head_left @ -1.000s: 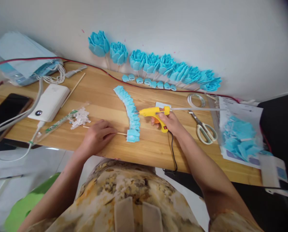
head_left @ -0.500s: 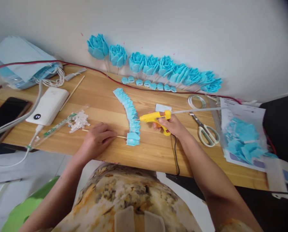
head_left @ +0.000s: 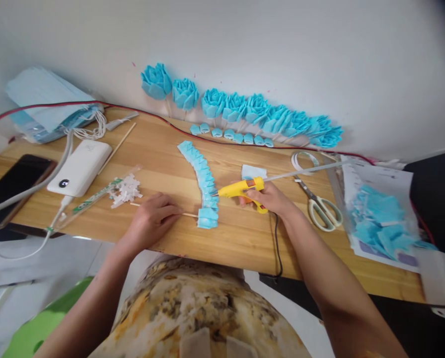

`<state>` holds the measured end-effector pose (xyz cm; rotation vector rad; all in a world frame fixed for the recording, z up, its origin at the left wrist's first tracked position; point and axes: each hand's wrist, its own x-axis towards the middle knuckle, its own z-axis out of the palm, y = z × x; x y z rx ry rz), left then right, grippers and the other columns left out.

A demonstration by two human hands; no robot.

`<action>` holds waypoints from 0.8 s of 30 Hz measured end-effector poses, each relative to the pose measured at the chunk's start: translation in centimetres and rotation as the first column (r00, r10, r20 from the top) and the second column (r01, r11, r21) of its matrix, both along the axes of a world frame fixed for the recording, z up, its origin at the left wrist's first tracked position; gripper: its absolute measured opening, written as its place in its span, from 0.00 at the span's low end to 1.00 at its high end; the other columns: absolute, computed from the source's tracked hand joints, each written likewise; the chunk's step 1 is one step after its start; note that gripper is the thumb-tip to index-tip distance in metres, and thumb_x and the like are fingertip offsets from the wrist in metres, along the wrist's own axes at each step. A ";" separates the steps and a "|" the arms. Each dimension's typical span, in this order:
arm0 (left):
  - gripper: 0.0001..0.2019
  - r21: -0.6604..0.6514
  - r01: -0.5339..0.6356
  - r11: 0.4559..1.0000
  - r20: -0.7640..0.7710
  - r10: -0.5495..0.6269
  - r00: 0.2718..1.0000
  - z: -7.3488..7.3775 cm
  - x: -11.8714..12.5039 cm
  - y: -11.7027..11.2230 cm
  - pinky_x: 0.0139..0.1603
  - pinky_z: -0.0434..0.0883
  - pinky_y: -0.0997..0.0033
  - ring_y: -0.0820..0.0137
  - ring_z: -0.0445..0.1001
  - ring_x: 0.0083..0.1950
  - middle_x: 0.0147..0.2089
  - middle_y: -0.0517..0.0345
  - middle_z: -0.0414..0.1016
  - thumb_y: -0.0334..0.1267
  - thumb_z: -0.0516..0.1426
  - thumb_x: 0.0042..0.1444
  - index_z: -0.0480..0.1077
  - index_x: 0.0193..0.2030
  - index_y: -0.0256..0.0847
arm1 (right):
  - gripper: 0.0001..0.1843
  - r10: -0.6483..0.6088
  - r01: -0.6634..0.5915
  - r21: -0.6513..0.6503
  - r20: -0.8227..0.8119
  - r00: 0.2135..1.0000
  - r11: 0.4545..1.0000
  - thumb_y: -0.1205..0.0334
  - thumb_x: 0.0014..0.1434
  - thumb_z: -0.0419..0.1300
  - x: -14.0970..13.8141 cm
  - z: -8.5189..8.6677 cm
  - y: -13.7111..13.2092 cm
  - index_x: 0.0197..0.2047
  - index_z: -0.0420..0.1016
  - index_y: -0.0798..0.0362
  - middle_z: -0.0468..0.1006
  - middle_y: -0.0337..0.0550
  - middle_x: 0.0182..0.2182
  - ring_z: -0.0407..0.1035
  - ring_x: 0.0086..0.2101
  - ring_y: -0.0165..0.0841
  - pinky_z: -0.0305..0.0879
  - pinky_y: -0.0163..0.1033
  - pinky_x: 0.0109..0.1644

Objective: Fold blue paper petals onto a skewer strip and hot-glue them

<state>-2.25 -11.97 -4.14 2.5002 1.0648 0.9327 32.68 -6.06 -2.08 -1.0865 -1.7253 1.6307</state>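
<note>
My right hand [head_left: 269,199] grips a yellow glue gun [head_left: 239,189] whose nozzle touches a curved strip of overlapping blue petals [head_left: 202,174] on the wooden table [head_left: 163,159]. My left hand [head_left: 151,219] is closed on a thin wooden stick [head_left: 188,214]. The stick's far end sits in the rolled blue end [head_left: 207,219] of the strip. The gun's black cord [head_left: 277,243] drops over the table's front edge.
Finished blue flowers [head_left: 245,107] lean against the wall, small blue buds [head_left: 230,134] before them. Scissors [head_left: 319,204] and a tape roll [head_left: 304,160] lie right, by a bag of blue pieces [head_left: 375,219]. Left are a power bank [head_left: 80,166], phone [head_left: 13,181], white scraps [head_left: 125,189].
The glue gun's nozzle has slid down the blue strip toward its rolled end, and my right hand went with it. My left hand has stayed on the stick.
</note>
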 end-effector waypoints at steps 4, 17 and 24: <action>0.08 0.000 -0.001 1.000 -0.001 0.001 1.000 0.0 0.0 0.0 0.40 0.68 0.66 0.66 0.73 0.39 0.37 0.52 0.78 0.29 0.57 0.66 0.78 0.40 0.38 | 0.32 -0.006 0.006 0.001 -0.022 1.000 1.000 0.34 0.56 0.65 -0.2 -0.1 0.0 0.49 0.81 0.55 0.80 0.41 0.27 0.72 0.27 0.31 0.66 0.35 0.29; 0.08 0.001 -0.008 1.000 -0.008 0.008 1.000 0.0 0.0 0.0 0.38 0.68 0.66 0.66 0.72 0.38 0.36 0.51 0.77 0.30 0.57 0.66 0.78 0.40 0.38 | 0.31 -0.040 0.039 -0.034 -0.032 0.999 0.999 0.34 0.59 0.63 0.0 0.0 -0.1 0.48 0.81 0.55 0.80 0.43 0.28 0.72 0.27 0.30 0.64 0.31 0.25; 0.07 -0.007 -0.008 1.000 -0.001 0.008 1.000 0.0 0.0 -0.1 0.39 0.68 0.66 0.66 0.72 0.38 0.37 0.52 0.77 0.29 0.57 0.66 0.78 0.40 0.38 | 0.31 -0.013 0.012 -0.045 -0.012 1.000 0.999 0.33 0.56 0.64 -0.4 0.0 0.0 0.43 0.81 0.55 0.80 0.43 0.28 0.74 0.28 0.31 0.64 0.31 0.24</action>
